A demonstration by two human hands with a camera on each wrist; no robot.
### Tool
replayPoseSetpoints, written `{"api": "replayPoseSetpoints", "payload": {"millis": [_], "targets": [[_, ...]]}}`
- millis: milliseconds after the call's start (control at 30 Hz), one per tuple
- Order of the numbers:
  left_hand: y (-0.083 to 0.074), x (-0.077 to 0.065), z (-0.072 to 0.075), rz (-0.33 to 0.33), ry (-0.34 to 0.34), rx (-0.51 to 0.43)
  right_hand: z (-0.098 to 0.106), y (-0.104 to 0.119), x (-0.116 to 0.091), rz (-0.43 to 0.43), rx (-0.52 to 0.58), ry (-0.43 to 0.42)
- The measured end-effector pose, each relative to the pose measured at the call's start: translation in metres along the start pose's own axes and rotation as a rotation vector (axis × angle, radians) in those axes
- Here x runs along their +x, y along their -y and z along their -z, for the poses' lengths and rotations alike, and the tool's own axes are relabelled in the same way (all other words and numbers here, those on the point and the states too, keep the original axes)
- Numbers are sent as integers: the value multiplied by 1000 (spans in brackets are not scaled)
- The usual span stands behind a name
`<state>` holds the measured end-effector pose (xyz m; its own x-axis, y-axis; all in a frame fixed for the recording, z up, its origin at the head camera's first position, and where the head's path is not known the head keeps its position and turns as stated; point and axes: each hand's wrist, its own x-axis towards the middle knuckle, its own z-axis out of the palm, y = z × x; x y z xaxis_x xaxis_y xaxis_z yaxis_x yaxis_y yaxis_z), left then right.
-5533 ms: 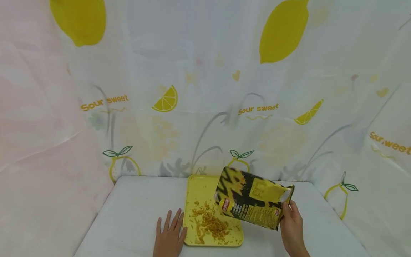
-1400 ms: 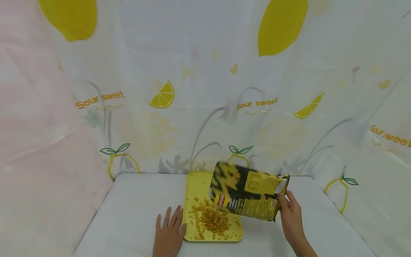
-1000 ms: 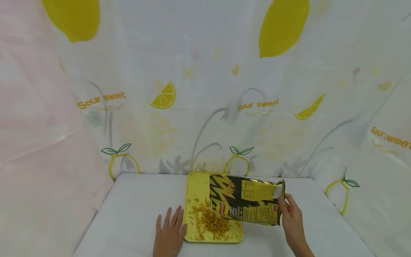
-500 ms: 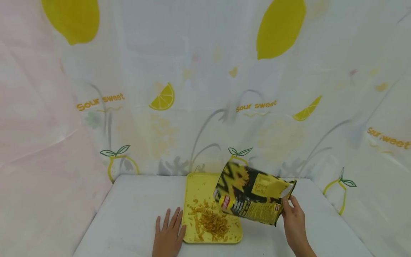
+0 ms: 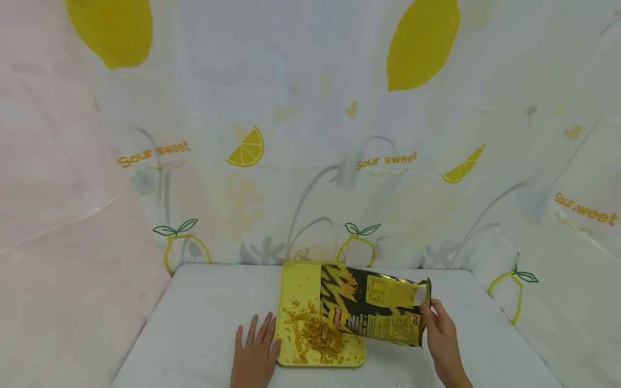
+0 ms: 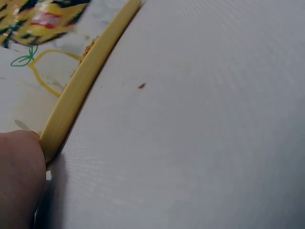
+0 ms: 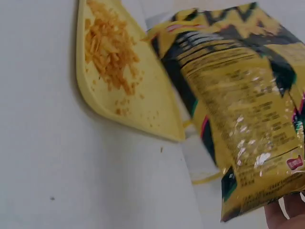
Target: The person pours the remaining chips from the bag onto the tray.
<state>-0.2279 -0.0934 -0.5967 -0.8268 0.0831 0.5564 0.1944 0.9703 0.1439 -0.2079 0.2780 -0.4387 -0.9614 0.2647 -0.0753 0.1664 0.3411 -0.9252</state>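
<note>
A person's right hand [image 5: 440, 330] holds a black-and-yellow snack bag [image 5: 373, 307], grip clamped on one end, the other end above a yellow tray [image 5: 302, 283] bearing a heap of snack pieces [image 5: 321, 338]. The left hand [image 5: 254, 353] lies on the white tabletop [image 5: 208, 307], fingers apart, thumb against the tray's rim.

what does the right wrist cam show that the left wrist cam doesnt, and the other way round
Only the right wrist view shows the right hand holding the snack bag, and the inside floor of the yellow tray.

Only the left wrist view shows the left hand, touching the tray's edge, and a green leaf printed on the backdrop.

Both share the bag, the tray, some snack pieces and the white table.
</note>
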Motion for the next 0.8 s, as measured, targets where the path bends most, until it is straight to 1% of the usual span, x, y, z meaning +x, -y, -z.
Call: {"api": "replayPoseSetpoints", "payload": {"millis": [100, 200, 267, 367, 433, 500, 567, 600, 667, 700, 767, 800], "targets": [[0, 0, 0, -1, 3, 7, -1, -1, 0, -11, 39, -23], [0, 0, 0, 2, 9, 13, -2, -1, 2, 33, -11, -77], [0, 0, 1, 4, 10, 8, -3, 0, 4, 51, -38, -130], [-1, 0, 3, 10, 11, 8, -3, 2, 6, 25, 82, -161], [-1, 1, 3, 18, 23, 4, -4, 3, 7, 19, 90, -170], [-1, 1, 2, 23, 34, -2, -5, 3, 6, 23, 60, -143], [-1, 1, 2, 24, 45, -12, -5, 3, 4, 25, 6, -127], [-1, 1, 1, 23, 50, -15, -5, 4, 3, 20, 5, -125], [-2, 1, 1, 22, 52, -20, -6, 5, 2, 7, 78, -140], [-2, 0, 1, 22, 56, -19, -6, 5, 2, 6, 97, -148], [-2, 0, 2, 25, 62, -15, -7, 7, 2, 20, 78, -165], [-2, 0, 2, 27, 65, -16, -8, 8, 2, 32, 44, -181]]}}
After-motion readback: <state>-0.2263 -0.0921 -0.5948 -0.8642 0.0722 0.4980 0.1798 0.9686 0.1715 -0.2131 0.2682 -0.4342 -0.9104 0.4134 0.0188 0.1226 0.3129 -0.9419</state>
